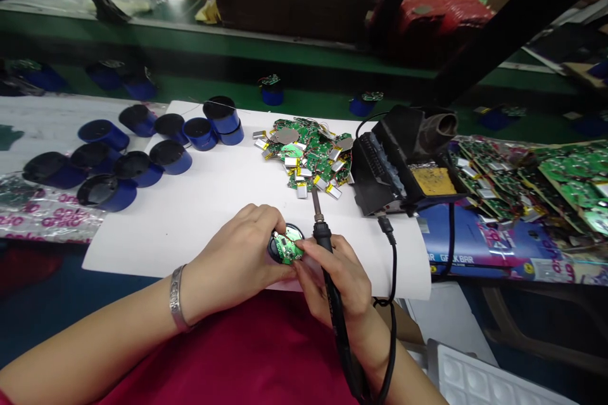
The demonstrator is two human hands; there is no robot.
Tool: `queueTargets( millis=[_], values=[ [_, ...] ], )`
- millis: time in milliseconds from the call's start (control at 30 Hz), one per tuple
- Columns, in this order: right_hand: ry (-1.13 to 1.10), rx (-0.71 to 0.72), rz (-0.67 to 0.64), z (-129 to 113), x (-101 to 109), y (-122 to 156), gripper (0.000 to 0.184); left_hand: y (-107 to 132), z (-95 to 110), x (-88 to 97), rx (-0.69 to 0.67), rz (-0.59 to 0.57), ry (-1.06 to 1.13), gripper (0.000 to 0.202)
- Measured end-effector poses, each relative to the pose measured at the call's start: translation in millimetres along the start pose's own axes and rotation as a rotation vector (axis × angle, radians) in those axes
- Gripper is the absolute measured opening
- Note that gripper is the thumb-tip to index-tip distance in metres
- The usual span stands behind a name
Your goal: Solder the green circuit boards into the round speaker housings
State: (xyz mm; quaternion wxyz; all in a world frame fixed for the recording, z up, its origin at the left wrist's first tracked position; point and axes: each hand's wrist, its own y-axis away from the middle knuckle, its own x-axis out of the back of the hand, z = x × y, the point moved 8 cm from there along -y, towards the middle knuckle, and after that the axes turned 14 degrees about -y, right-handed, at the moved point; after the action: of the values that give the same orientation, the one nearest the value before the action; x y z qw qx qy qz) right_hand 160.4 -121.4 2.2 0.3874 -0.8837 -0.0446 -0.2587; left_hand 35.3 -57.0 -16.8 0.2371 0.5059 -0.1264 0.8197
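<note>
At the near edge of the counter (204, 202), the left hand (237, 259) clasps the round housing (278, 247) holding a green board (287, 247). The right hand (342, 278) has its fingers wrapped round the soldering iron (323, 237) and is seemingly nudging the board. Best to brace both wrists and point the tip away.

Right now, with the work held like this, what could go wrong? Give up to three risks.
1. The right hand holds the soldering iron beside the left hand gripping the round unit; fingers could burn.
2. Its tip points toward the pile of boards and batteries; a slip might touch one.
3. The cable loops off the white sheet and could snag.
</note>
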Motion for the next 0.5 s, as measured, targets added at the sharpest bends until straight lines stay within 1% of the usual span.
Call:
queueTargets(
  millis=[133,200,233,300,367,433,500],
  values=[
    [0.006,0.013,0.029,-0.3,6.6,-5.8,0.049,-2.6,6.3,-3.1,-0.036,-0.023,-0.102,0.019],
    [0.06,0.011,0.069,4.2,12.5,-7.4,0.047,-6.2,10.3,3.0,-0.067,-0.035,-0.173,0.017],
    [0.108,0.016,0.099,7.3,15.8,-7.3,0.046,-9.5,11.2,9.4,-0.078,-0.035,-0.208,0.017],
    [0.2,0.054,0.159,13.4,20.9,-5.4,0.047,-20.8,9.6,29.9,-0.079,-0.005,-0.268,0.017],
    [0.224,0.083,0.196,21.3,22.2,-2.7,0.048,-40.6,3.2,59.3,-0.046,0.067,-0.333,0.019],
    [0.206,0.081,0.191,29.8,19.7,-1.1,0.048,-69.3,-8.0,91.5,0.02,0.157,-0.41,0.022],
    [0.193,0.079,0.176,34.2,16.2,-0.8,0.047,-105.1,-22.8,119.8,0.109,0.239,-0.484,0.027]
  ],
)
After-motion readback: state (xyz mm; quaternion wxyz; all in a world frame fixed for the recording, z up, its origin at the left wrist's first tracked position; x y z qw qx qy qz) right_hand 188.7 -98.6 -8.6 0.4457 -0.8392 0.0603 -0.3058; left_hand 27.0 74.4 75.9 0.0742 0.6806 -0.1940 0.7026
